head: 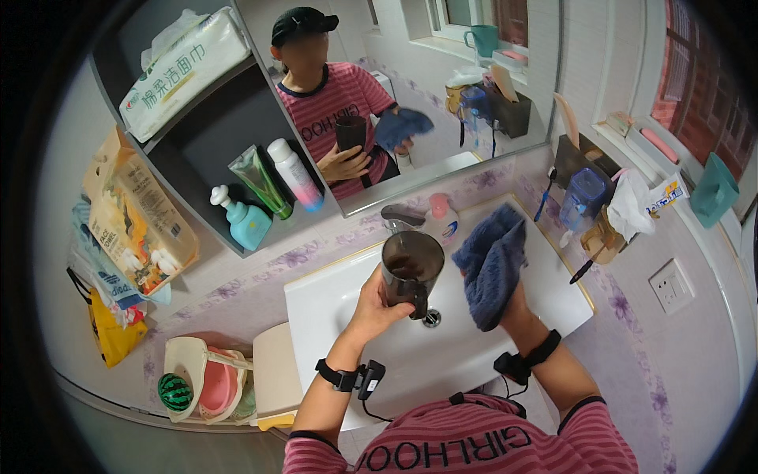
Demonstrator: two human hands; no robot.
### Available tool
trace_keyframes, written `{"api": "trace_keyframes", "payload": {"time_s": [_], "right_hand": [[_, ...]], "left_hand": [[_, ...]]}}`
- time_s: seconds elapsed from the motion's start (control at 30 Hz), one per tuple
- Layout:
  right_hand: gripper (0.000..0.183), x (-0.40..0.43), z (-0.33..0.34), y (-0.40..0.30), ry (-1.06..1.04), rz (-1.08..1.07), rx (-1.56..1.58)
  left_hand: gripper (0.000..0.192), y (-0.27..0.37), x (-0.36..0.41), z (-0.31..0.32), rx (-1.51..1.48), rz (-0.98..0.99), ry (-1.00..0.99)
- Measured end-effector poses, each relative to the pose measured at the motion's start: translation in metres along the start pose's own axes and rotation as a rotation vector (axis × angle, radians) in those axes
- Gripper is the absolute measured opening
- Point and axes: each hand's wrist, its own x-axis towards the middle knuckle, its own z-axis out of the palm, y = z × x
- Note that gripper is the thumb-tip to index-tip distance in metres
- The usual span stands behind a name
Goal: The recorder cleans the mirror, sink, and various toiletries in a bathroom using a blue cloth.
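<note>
My left hand [376, 311] is wrapped around a dark translucent plastic mug [408, 266], its handle towards me. The mug is held above the white washbasin [349, 355], close to the drain [432, 319]. In my right hand [516, 308] a blue fluffy cloth [492, 266] lies bunched, covering most of the fingers. Mug and cloth are apart. Behind the mug, the basin's faucet [402, 217] is partly hidden. A pump bottle with a pink top [440, 207] stands beside it at the back rim.
A mirror [379, 53] and an open grey shelf [213, 118] with toiletries are on the wall ahead. A wall holder at right carries a blue cup [583, 192] and toothbrushes. A green mug [715, 189] stands on the windowsill. Left of the basin is a plastic rack [186, 352] with a pink basin [218, 385].
</note>
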Motion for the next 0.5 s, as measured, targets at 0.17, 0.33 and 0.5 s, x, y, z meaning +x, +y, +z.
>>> {"api": "trace_keyframes", "payload": {"time_s": [0.17,0.33,0.5], "right_hand": [[0.038,0.006,0.009,-0.035,-0.354,-0.088,-1.078],[0.041,0.008,0.035,-0.047,-0.729,0.025,-1.019],[0.041,0.001,0.032,-0.04,-0.6,-0.062,-1.042]], "left_hand": [[0.074,0.01,0.007,0.013,0.553,0.12,-0.121],[0.055,0.013,-0.004,0.008,0.32,-0.147,-0.472],[0.054,0.011,-0.005,0.014,0.246,-0.149,-0.47]]}}
